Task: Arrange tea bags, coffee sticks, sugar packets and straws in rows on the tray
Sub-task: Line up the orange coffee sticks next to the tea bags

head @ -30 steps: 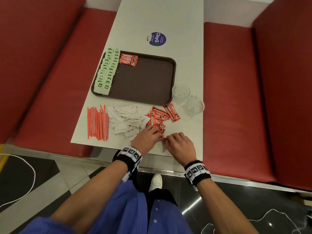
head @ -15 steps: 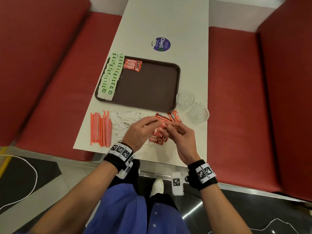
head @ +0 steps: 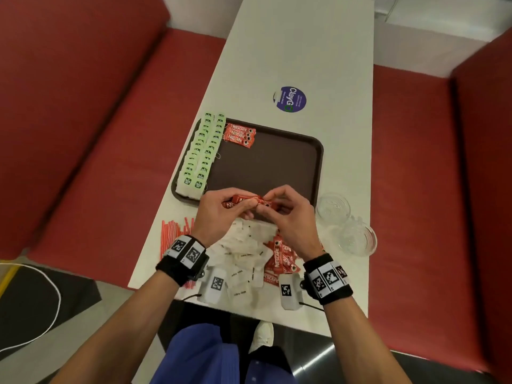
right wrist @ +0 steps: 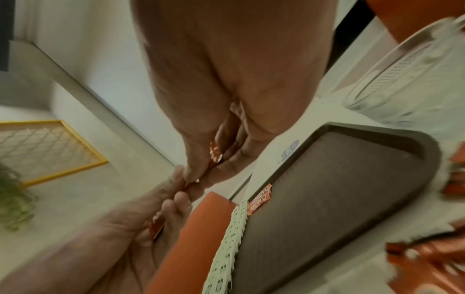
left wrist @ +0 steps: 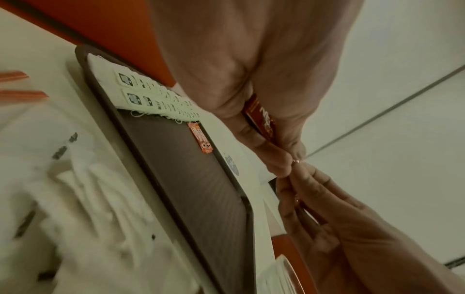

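A brown tray (head: pixel 277 167) lies on the white table (head: pixel 304 51). Two rows of green tea bags (head: pixel 203 153) fill its left side, and a few red coffee sticks (head: pixel 239 135) lie at its far left beside them. Both hands hover over the tray's near edge. My left hand (head: pixel 221 209) and right hand (head: pixel 288 212) pinch a small bundle of red coffee sticks (head: pixel 248 202) between them, one hand at each end; the same bundle (left wrist: pixel 261 119) shows in the left wrist view. White sugar packets (head: pixel 246 253), loose coffee sticks (head: pixel 279 259) and orange straws (head: pixel 173 234) lie near the table's front edge.
Two clear glass bowls (head: pixel 333 207) (head: pixel 357 239) stand right of the tray. A round blue sticker (head: pixel 289 98) marks the table beyond it. Red bench seats (head: pixel 97 134) flank the table on both sides.
Both hands have lifted from the loose pile at the table's front edge and moved forward over the tray's near edge, carrying a bundle of coffee sticks between them.
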`<control>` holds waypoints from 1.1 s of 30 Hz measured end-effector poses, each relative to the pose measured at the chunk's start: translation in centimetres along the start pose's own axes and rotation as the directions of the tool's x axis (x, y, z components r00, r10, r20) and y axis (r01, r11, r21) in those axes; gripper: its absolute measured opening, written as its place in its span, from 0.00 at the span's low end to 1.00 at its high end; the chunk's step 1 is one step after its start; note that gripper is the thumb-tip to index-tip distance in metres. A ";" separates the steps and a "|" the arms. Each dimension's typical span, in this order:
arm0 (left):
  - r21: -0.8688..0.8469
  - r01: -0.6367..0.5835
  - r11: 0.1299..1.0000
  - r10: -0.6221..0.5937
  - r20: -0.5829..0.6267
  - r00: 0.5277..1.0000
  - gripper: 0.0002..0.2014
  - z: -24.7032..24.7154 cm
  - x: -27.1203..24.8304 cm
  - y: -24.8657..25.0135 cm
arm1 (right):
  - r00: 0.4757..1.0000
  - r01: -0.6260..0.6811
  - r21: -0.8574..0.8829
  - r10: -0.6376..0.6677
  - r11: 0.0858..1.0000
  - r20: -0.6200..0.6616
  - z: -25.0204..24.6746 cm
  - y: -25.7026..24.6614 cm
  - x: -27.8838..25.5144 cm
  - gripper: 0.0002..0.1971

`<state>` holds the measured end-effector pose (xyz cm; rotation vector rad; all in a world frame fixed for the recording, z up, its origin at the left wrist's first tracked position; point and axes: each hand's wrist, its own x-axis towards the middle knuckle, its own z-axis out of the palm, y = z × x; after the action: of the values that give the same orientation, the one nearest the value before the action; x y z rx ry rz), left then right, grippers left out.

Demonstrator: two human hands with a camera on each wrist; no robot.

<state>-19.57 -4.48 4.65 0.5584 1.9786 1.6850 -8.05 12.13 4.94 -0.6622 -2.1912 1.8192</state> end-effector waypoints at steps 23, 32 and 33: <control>0.371 0.152 0.916 -0.120 -0.109 0.987 0.12 -11.3 11.5 -3.4 | 0.975 -0.174 -0.301 0.122 0.938 -0.186 6.5 6.4 23.6 0.05; 0.248 0.164 0.955 -0.119 -0.188 0.975 0.07 -9.6 12.3 -3.0 | 0.954 -0.248 -0.358 0.163 0.900 -0.251 7.1 6.7 24.8 0.02; 0.218 0.168 0.962 -0.127 -0.187 0.974 0.07 -9.3 12.4 -3.0 | 0.954 -0.246 -0.362 0.159 0.899 -0.254 7.1 6.6 24.9 0.01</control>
<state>-35.08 -5.01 1.69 0.3425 2.2989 1.4634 -31.60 18.47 -5.92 -1.1544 -2.4232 1.3097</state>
